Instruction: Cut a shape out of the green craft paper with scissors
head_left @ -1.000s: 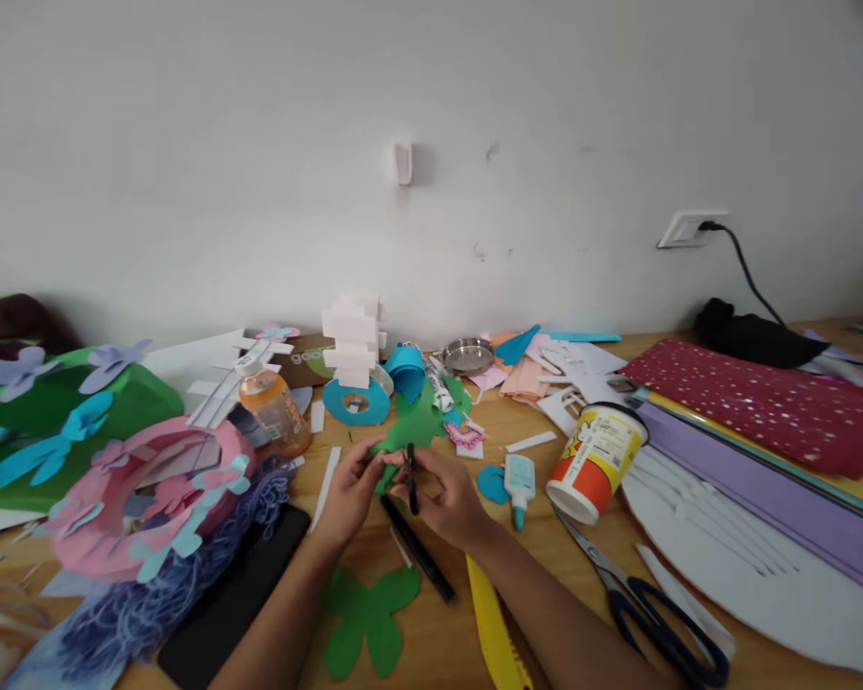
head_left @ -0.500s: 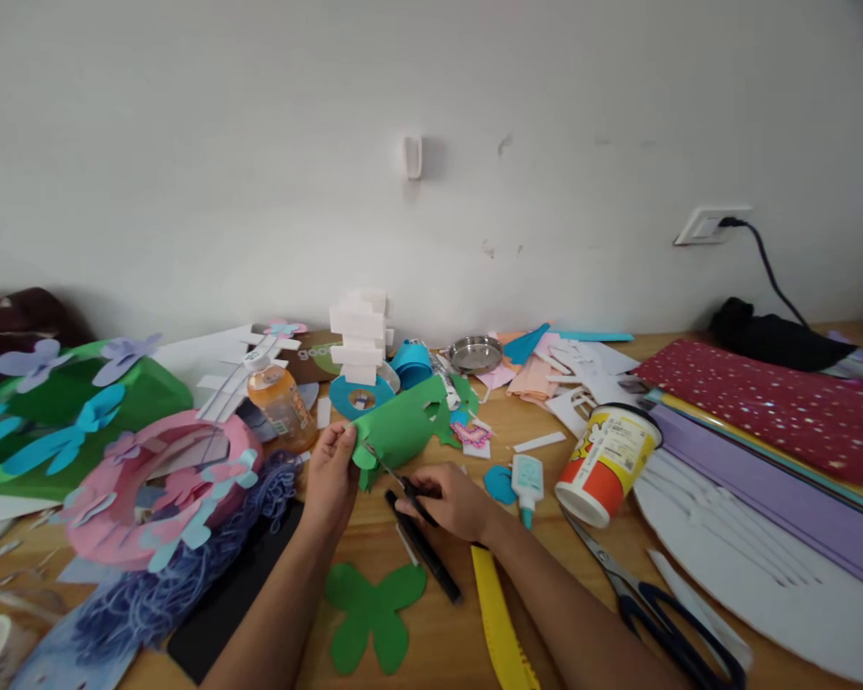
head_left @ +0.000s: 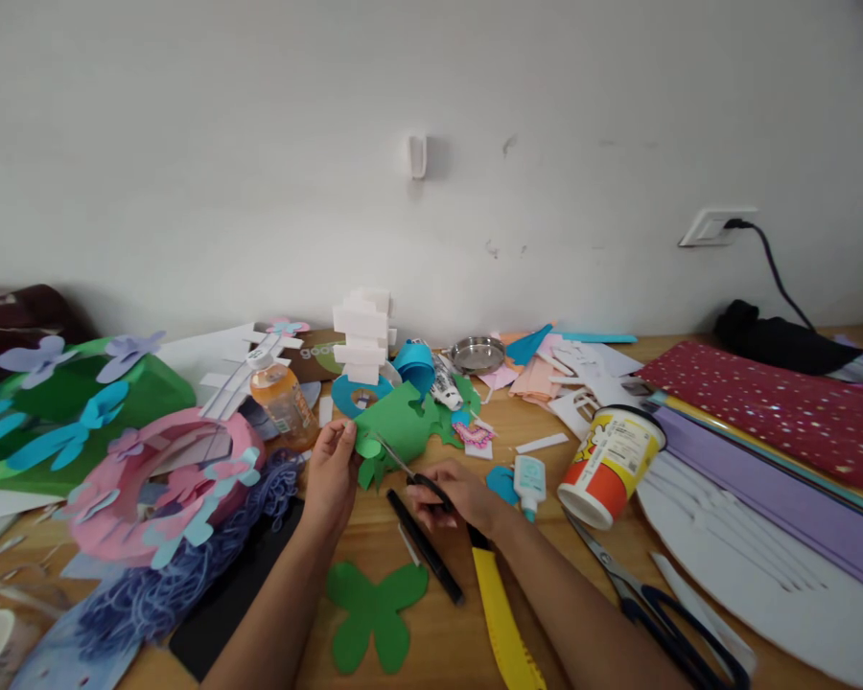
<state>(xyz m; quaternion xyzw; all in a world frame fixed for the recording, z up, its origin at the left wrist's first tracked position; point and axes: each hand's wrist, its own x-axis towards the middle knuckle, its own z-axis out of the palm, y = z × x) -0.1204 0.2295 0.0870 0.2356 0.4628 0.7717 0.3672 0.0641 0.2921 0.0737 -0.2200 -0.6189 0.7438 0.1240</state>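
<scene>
My left hand pinches the left edge of a sheet of green paper, held above the table. A notched cut edge runs along the sheet's right side. In my right hand is a small pair of scissors, its handles dark and its blades pointing up and left at the paper's lower edge. Below the hands lies a green butterfly cutout flat on the wood. A black marker rests beside it, slanting under my right hand. The yellow utility knife lies by my right forearm.
On the right are a tilted paper cup, larger scissors, a glue bottle and stacked coloured sheets. A pink paper ring, blue yarn and an orange bottle stand left. A wall backs the table.
The scissors and my right hand have shifted slightly right, and more of the blades shows. The green sheet has turned a little in my left hand.
</scene>
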